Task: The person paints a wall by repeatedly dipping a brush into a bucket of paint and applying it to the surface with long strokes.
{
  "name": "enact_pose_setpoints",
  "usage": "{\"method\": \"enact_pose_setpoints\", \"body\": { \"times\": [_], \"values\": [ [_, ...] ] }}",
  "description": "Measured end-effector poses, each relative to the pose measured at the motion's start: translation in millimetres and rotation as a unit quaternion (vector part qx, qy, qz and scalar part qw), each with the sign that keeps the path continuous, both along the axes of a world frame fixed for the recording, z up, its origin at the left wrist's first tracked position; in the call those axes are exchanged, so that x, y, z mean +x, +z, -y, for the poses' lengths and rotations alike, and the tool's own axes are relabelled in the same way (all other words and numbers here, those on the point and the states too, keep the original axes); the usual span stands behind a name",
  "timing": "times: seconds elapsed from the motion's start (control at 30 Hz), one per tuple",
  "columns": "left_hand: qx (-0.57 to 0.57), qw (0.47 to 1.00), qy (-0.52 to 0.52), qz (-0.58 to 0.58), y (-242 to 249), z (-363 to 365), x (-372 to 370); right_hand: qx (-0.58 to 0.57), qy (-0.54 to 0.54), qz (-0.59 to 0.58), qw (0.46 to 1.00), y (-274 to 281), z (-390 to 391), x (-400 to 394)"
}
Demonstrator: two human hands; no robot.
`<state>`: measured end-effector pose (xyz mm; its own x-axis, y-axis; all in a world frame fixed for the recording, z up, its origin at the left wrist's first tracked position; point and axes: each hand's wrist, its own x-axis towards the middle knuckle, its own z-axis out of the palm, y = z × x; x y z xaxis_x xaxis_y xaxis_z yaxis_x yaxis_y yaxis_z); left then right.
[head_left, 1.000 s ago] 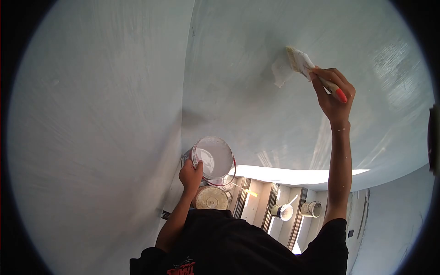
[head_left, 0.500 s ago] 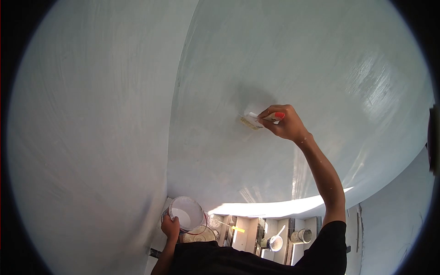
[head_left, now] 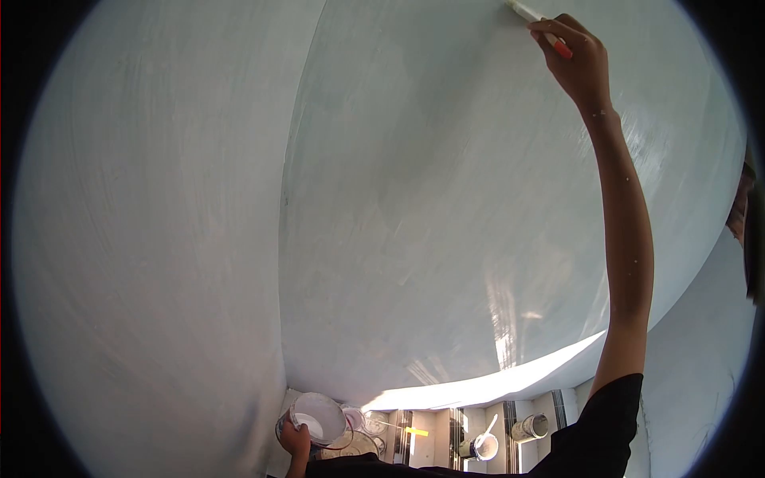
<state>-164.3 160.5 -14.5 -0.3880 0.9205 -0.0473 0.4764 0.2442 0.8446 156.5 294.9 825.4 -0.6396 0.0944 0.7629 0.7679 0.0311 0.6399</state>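
Note:
Stretched far up the wall [head_left: 414, 199], my right hand [head_left: 575, 60] is closed around a paintbrush [head_left: 532, 13] with a red-ended handle. The bristle end points up and left and lies at the wall near the top of the view. Low at the left, my left hand [head_left: 295, 440] grips the rim of a paint bucket [head_left: 320, 417], which is tilted and holds white paint. The bucket's wire handle hangs loose at its right side. White specks dot my right forearm.
Below are steps with dark striped edges [head_left: 456, 434]. On them stand a pot with a white stick [head_left: 484, 446], another can [head_left: 529, 428] and a yellow-handled tool [head_left: 416, 431]. Tubs [head_left: 353, 446] stand beside the bucket. A second wall [head_left: 159, 223] meets this one at the left corner.
My right hand has swept up and to the right with the paintbrush, from mid-wall to near the top edge, and the arm is straighter. My left hand still grips the bucket, now lower in view.

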Motion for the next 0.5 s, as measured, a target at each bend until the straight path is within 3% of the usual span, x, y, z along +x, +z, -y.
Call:
{"method": "enact_pose_setpoints", "body": {
  "times": [0.07, 0.3, 0.5],
  "values": [
    [-0.042, 0.999, -0.004, -0.019, -5, 0, -1, 0.036, -0.024, 0.064, 0.997, -72, -22, 9],
    [-0.015, 1.0, 0.013, -0.018, 7, 1, -2, -0.137, -0.05, 0.037, 0.989, -364, -6, 1],
    [-0.046, 0.998, -0.019, -0.037, 7, 6, -12, -0.365, -0.042, -0.023, 0.93, -507, 23, -22]
  ]
}}
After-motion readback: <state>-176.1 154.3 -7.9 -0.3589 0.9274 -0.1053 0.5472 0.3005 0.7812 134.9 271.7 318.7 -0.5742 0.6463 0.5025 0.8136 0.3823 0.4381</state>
